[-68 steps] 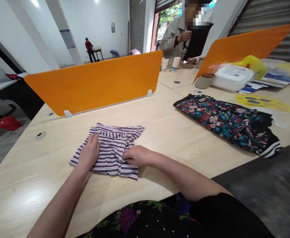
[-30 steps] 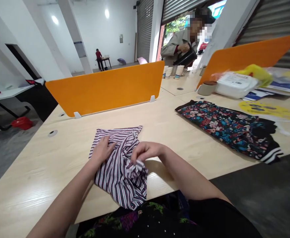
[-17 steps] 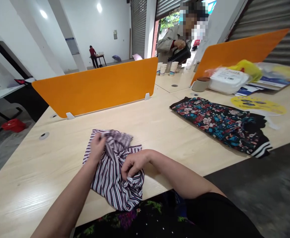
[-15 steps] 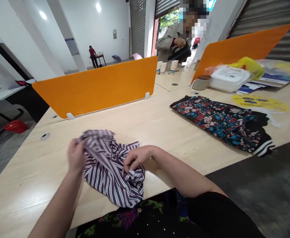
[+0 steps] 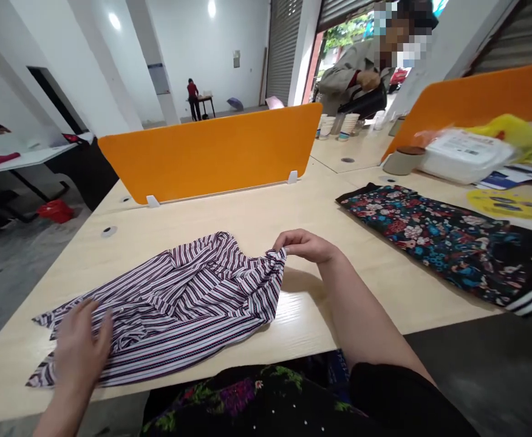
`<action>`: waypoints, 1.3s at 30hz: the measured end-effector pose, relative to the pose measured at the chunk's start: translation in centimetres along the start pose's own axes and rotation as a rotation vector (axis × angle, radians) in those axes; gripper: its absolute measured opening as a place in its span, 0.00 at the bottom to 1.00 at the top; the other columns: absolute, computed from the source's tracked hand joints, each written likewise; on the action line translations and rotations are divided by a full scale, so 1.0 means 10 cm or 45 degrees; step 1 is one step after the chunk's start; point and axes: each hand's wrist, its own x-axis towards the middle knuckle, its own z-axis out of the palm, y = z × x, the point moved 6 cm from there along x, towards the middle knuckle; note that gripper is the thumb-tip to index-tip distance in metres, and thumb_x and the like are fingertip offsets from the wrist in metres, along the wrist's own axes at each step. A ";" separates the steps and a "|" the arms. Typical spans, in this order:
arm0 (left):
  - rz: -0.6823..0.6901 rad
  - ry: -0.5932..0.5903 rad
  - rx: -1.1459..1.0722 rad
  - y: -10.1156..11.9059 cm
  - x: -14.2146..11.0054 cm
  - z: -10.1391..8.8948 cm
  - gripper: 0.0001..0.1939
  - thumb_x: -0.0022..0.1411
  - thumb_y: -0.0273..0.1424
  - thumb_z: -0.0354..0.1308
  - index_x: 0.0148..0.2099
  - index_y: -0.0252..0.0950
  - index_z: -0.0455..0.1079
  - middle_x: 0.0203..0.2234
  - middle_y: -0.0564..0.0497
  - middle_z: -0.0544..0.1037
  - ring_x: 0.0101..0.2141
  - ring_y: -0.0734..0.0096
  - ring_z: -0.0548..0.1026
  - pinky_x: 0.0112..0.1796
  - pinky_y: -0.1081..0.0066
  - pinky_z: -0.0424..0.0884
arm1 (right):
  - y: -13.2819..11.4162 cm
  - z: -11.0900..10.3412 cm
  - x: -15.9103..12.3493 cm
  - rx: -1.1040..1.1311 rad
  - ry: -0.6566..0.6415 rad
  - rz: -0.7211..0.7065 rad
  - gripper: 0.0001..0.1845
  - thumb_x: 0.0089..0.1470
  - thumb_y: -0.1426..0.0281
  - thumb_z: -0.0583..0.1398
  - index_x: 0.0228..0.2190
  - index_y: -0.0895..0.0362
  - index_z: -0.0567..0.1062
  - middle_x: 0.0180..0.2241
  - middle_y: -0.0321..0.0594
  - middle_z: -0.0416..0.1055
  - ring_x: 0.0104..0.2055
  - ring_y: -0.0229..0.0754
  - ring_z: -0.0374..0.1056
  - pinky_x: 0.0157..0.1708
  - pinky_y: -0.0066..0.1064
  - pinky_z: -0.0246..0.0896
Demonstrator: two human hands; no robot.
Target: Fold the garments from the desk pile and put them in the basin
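A striped shirt (image 5: 202,285) in white, dark and reddish lines lies spread lengthwise and rumpled across the pale wooden table (image 5: 311,321). My right hand (image 5: 306,244) pinches its upper right end between thumb and fingers, lifting that part slightly off the surface. Over the shirt's left end is my left hand (image 5: 81,340), somewhat blurred, with thumb and fingers apart; whether it touches the cloth I cannot tell. Further right lies a folded dark floral garment (image 5: 430,237) with a black-and-white striped band, away from both hands.
An orange divider (image 5: 211,155) stands along the table's far side, another orange divider (image 5: 484,97) at the right. Near that one are a lidded container (image 5: 403,161), a white plastic box (image 5: 469,155) and a yellow bag (image 5: 516,136). Beyond, a person holds a dark jug (image 5: 366,102) by paper cups (image 5: 347,127).
The bunched shirt has been stretched out to the left and right. My left hand has let go and moved down-left; my right hand has moved up and right with the cloth. The view has shifted left.
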 end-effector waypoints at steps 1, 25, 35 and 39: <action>0.071 0.006 0.013 0.19 0.18 0.16 0.17 0.63 0.43 0.48 0.50 0.41 0.66 0.51 0.44 0.71 0.55 0.50 0.66 0.58 0.49 0.61 | 0.03 0.03 0.01 -0.001 -0.010 0.031 0.17 0.50 0.59 0.67 0.33 0.59 0.76 0.31 0.38 0.74 0.34 0.37 0.70 0.39 0.30 0.65; -0.235 -0.157 -0.032 1.10 2.21 0.94 0.18 0.65 0.34 0.46 0.54 0.33 0.61 0.43 0.41 0.75 0.44 0.57 0.74 0.43 0.63 0.68 | -0.81 -0.03 0.98 -1.919 0.845 -0.029 0.23 0.56 0.81 0.49 0.48 0.56 0.74 0.53 0.50 0.65 0.52 0.50 0.62 0.47 0.38 0.58; -0.133 -0.423 0.183 0.29 1.42 1.09 0.19 0.64 0.41 0.46 0.42 0.33 0.71 0.43 0.39 0.74 0.45 0.54 0.73 0.49 0.59 0.67 | 0.37 1.18 0.73 -1.514 -0.041 -0.411 0.26 0.52 0.64 0.66 0.52 0.59 0.71 0.55 0.52 0.67 0.56 0.48 0.62 0.53 0.39 0.60; 0.020 -0.639 -0.015 0.58 0.91 1.21 0.20 0.66 0.45 0.43 0.42 0.38 0.69 0.39 0.46 0.75 0.40 0.63 0.74 0.44 0.67 0.68 | 0.53 1.55 0.74 -1.586 -0.186 -0.233 0.19 0.55 0.71 0.63 0.49 0.59 0.73 0.46 0.49 0.72 0.48 0.47 0.65 0.47 0.37 0.61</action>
